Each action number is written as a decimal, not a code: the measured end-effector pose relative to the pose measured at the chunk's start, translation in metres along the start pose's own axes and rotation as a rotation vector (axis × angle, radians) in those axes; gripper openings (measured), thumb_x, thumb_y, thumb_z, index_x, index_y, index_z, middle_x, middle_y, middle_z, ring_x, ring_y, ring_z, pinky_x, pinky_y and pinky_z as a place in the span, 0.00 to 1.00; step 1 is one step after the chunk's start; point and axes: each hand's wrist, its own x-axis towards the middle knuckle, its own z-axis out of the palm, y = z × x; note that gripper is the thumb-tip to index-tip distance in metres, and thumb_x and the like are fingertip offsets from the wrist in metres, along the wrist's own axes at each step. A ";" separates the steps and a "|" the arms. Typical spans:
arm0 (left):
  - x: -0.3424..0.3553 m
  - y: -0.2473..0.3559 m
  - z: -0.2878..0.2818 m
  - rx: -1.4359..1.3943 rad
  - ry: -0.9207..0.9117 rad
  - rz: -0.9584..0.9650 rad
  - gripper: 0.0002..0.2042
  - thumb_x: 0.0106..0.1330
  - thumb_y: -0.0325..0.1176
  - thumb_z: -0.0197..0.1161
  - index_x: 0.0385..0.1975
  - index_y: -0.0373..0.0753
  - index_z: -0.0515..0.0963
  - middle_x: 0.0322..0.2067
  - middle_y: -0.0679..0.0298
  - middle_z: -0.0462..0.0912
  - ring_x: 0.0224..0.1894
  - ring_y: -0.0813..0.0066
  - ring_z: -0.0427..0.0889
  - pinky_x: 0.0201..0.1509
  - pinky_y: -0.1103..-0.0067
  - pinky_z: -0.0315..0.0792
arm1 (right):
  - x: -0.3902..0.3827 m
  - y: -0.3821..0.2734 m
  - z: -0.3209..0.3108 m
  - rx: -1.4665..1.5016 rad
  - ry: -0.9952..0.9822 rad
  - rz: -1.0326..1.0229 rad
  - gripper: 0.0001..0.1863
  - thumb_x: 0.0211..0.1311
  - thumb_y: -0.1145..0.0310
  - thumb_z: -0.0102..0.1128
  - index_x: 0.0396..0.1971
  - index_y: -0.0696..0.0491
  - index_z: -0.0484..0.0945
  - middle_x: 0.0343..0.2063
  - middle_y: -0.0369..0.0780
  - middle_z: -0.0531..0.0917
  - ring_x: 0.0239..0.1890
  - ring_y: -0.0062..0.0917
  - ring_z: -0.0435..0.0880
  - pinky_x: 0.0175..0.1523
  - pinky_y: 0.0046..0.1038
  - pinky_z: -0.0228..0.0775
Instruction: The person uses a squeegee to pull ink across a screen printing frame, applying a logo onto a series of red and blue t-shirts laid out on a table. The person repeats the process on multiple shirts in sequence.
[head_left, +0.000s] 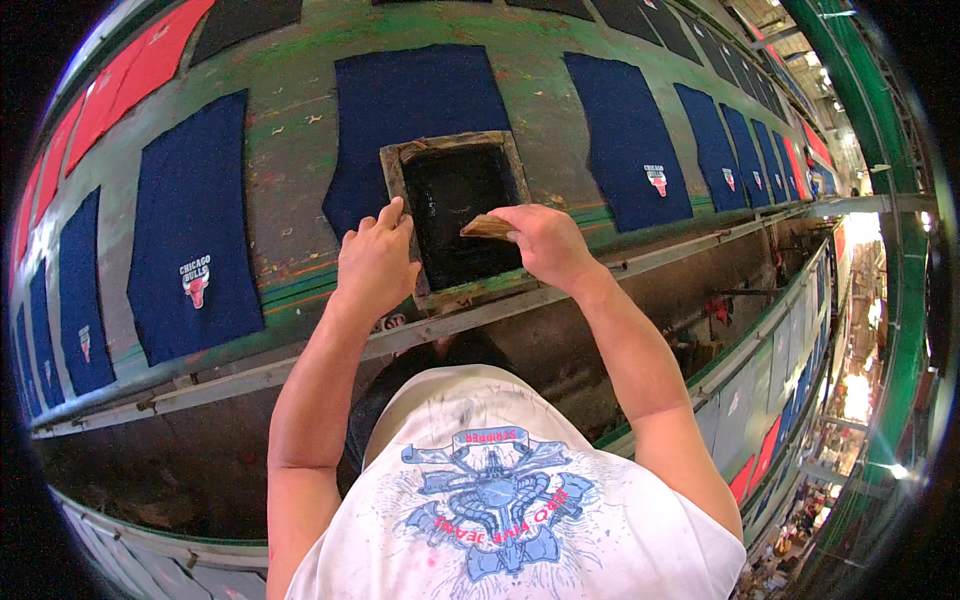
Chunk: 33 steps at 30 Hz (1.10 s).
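A printing screen [402, 152] with a worn wooden frame and dark mesh lies over a navy fabric panel [420, 90] on the long table. My left hand [376, 255] is at the frame's left rail, its fingers spread and the fingertips touching the wood. Above the mesh, towards its right side, my right hand [548, 243] grips a wooden squeegee [488, 227]. The squeegee is tilted and points left; fingers cover its right end. Whether its lower edge touches the mesh, I cannot tell.
Navy panels with a small printed emblem lie left [197, 220] and right [630, 140] of the screen. Red panels [135, 75] lie at the far left. A metal rail [250, 378] runs along the near table edge. Behind me stands another table with grey panels [735, 405].
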 end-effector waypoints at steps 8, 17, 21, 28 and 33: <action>0.001 0.008 -0.004 -0.001 -0.020 -0.065 0.34 0.61 0.35 0.83 0.70 0.37 0.81 0.79 0.58 0.72 0.68 0.52 0.82 0.68 0.55 0.80 | 0.008 -0.005 0.014 0.238 -0.050 0.240 0.20 0.66 0.74 0.69 0.58 0.51 0.88 0.46 0.52 0.93 0.51 0.53 0.92 0.57 0.49 0.85; 0.004 0.022 0.002 -0.006 -0.027 -0.179 0.35 0.61 0.30 0.82 0.71 0.38 0.81 0.81 0.61 0.70 0.71 0.54 0.80 0.70 0.55 0.79 | 0.069 0.027 0.023 0.237 -0.565 -0.083 0.22 0.66 0.78 0.69 0.60 0.54 0.88 0.50 0.51 0.93 0.55 0.50 0.92 0.61 0.45 0.84; 0.003 0.025 0.002 -0.016 -0.028 -0.195 0.35 0.61 0.30 0.82 0.73 0.39 0.80 0.82 0.63 0.69 0.72 0.54 0.80 0.71 0.55 0.78 | 0.094 0.047 0.036 0.332 -0.709 -0.142 0.22 0.67 0.80 0.68 0.61 0.58 0.87 0.53 0.50 0.93 0.57 0.44 0.91 0.65 0.42 0.81; 0.006 0.035 0.000 0.037 -0.062 -0.243 0.35 0.62 0.29 0.81 0.73 0.38 0.80 0.82 0.63 0.69 0.72 0.54 0.79 0.72 0.55 0.78 | 0.117 0.076 0.022 0.772 -0.844 -0.076 0.22 0.70 0.82 0.67 0.63 0.60 0.86 0.50 0.38 0.93 0.53 0.26 0.88 0.66 0.34 0.79; 0.007 0.038 -0.005 0.058 -0.096 -0.243 0.35 0.63 0.30 0.81 0.73 0.38 0.80 0.82 0.63 0.69 0.72 0.55 0.79 0.72 0.56 0.78 | 0.128 0.069 -0.002 0.340 -0.359 -0.318 0.21 0.68 0.81 0.68 0.60 0.58 0.88 0.51 0.45 0.94 0.53 0.39 0.93 0.63 0.37 0.83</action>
